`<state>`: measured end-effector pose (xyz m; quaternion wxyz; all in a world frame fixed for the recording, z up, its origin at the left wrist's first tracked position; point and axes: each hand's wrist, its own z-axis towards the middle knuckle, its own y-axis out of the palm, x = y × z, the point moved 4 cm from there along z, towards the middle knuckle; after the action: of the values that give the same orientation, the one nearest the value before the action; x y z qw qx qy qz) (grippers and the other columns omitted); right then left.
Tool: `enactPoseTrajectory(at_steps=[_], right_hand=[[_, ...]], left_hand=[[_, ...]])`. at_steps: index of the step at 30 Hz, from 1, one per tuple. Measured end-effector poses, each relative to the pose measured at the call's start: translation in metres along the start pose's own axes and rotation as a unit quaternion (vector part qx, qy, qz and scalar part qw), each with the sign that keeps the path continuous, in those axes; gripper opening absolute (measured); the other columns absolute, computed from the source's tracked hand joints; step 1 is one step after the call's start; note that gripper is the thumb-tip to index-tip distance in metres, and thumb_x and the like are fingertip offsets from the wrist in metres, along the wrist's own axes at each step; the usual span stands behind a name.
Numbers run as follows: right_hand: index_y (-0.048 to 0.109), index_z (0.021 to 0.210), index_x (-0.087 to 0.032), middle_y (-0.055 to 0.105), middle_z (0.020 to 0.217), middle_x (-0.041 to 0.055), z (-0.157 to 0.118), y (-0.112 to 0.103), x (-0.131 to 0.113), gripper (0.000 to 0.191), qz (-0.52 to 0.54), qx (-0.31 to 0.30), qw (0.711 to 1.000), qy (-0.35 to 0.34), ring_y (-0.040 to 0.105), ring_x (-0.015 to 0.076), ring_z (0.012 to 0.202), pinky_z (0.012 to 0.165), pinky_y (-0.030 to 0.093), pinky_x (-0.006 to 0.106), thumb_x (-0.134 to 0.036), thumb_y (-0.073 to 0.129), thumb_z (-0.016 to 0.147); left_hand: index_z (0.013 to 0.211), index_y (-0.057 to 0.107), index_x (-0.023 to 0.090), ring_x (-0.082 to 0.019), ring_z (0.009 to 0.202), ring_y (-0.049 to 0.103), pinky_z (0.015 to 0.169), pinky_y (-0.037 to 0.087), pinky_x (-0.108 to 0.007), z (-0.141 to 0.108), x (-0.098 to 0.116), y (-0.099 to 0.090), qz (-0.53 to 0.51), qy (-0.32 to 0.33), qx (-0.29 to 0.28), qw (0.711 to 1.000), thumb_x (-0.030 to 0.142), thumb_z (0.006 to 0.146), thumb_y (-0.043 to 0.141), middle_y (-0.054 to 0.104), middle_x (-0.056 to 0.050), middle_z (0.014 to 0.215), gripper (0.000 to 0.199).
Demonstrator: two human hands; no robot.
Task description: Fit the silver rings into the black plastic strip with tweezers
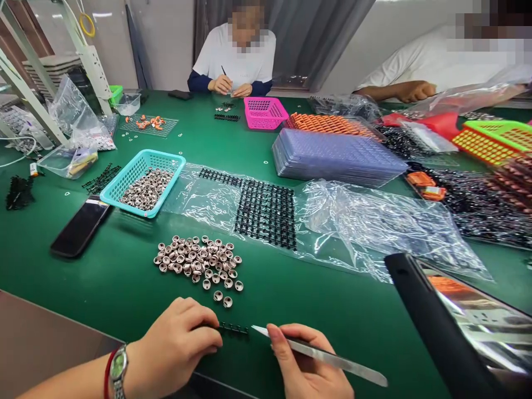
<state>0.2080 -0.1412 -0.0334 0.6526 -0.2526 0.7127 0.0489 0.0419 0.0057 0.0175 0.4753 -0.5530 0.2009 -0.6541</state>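
My left hand (183,338) has its fingers closed over one end of a small black toothed plastic strip (234,328) that lies on the green table. In my right hand (310,360) is a pair of silver metal tweezers (341,364), its pale tip close to the strip's free end. Whether the tip touches the strip I cannot tell. Beyond my hands spreads a loose pile of small round grey-beige cups (199,257). Several rows of similar black strips (266,213) lie on a clear plastic bag (349,221).
A turquoise basket (172,185) of the same cups stands behind the pile, beside a black phone (78,227). Stacked clear trays (332,152) and a pink basket (266,113) sit farther back. A dark-edged glossy device (436,321) juts in at right. Two people sit across.
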Motion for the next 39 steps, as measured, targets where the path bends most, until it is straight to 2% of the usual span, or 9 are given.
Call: enactPoseTrajectory(at_steps=[2,6,10,15,19,23,28,36,39], right_hand=[[0.068,0.078,-0.026,0.069,0.074,-0.0008,-0.004,0.003,-0.006,0.043,-0.003,0.029,0.999,-0.025,0.067,0.0159,0.062,0.063,0.061,0.028,-0.066,0.082,0.077],[0.068,0.075,-0.024,0.069,0.068,0.0003,-0.004,0.007,-0.006,0.039,-0.036,-0.007,0.995,-0.089,0.067,0.0153,0.055,0.053,0.056,0.025,-0.060,0.081,0.082],[0.068,0.073,-0.024,0.069,0.067,-0.0001,-0.002,0.004,0.001,0.041,-0.070,0.001,0.992,-0.107,0.067,0.0146,0.053,0.051,0.054,0.022,-0.063,0.077,0.084],[0.069,0.072,-0.024,0.070,0.066,-0.0009,-0.001,0.002,0.004,0.045,-0.136,0.017,0.982,-0.132,0.067,0.0127,0.052,0.052,0.053,0.019,-0.067,0.074,0.085],[0.070,0.073,-0.024,0.070,0.067,-0.0014,-0.002,0.004,0.003,0.043,-0.145,0.019,0.975,-0.165,0.068,0.0121,0.053,0.053,0.053,0.017,-0.064,0.073,0.088],[0.069,0.074,-0.024,0.070,0.067,-0.0016,-0.004,0.004,0.001,0.037,-0.138,0.016,0.970,-0.200,0.068,0.0119,0.054,0.054,0.053,0.017,-0.056,0.073,0.092],[0.070,0.074,-0.024,0.070,0.069,-0.0006,-0.004,0.006,-0.002,0.030,-0.098,-0.022,0.969,-0.224,0.068,0.0132,0.058,0.057,0.055,0.020,-0.046,0.073,0.094],[0.073,0.077,-0.025,0.072,0.073,-0.0002,-0.005,0.009,-0.008,0.019,-0.025,-0.068,0.970,-0.232,0.071,0.0143,0.065,0.061,0.058,0.021,-0.036,0.076,0.093],[0.073,0.076,-0.024,0.071,0.073,0.0000,-0.003,0.008,-0.008,0.021,-0.001,-0.064,0.978,-0.196,0.071,0.0146,0.064,0.060,0.058,0.022,-0.038,0.078,0.091]], left_hand=[[0.100,0.066,0.020,-0.021,0.105,0.069,0.093,0.051,-0.033,-0.002,0.007,0.006,0.005,0.026,0.001,1.000,0.005,0.101,0.056,0.078,-0.006,0.119,0.018],[0.102,0.064,0.019,-0.024,0.125,0.067,0.107,0.052,-0.035,-0.007,0.013,0.025,-0.010,0.030,-0.043,0.999,0.002,0.095,0.058,0.075,-0.008,0.136,0.020],[0.107,0.063,0.020,-0.024,0.127,0.068,0.109,0.054,-0.036,-0.009,0.012,0.033,-0.016,0.007,-0.060,0.998,0.000,0.092,0.057,0.075,-0.009,0.138,0.026],[0.107,0.062,0.021,-0.023,0.126,0.069,0.110,0.054,-0.035,-0.007,0.011,0.032,-0.030,-0.006,-0.067,0.997,0.000,0.092,0.055,0.075,-0.008,0.138,0.027],[0.108,0.061,0.021,-0.023,0.125,0.069,0.110,0.054,-0.035,-0.006,0.011,0.032,-0.030,-0.006,-0.072,0.997,-0.001,0.093,0.053,0.075,-0.007,0.138,0.028],[0.111,0.061,0.020,-0.022,0.128,0.067,0.112,0.052,-0.036,-0.005,0.010,0.032,-0.034,-0.012,-0.087,0.996,-0.001,0.095,0.054,0.073,-0.007,0.139,0.028],[0.111,0.061,0.020,-0.022,0.129,0.066,0.114,0.051,-0.036,-0.005,0.009,0.032,-0.044,-0.019,-0.097,0.994,-0.004,0.093,0.054,0.072,-0.007,0.141,0.031],[0.110,0.061,0.020,-0.023,0.128,0.068,0.112,0.053,-0.037,-0.001,0.011,0.030,-0.056,-0.020,-0.091,0.994,-0.004,0.093,0.052,0.073,-0.009,0.139,0.031],[0.110,0.062,0.020,-0.022,0.129,0.068,0.112,0.053,-0.037,0.000,0.011,0.029,-0.065,-0.022,-0.095,0.993,-0.005,0.091,0.053,0.074,-0.009,0.139,0.032]])
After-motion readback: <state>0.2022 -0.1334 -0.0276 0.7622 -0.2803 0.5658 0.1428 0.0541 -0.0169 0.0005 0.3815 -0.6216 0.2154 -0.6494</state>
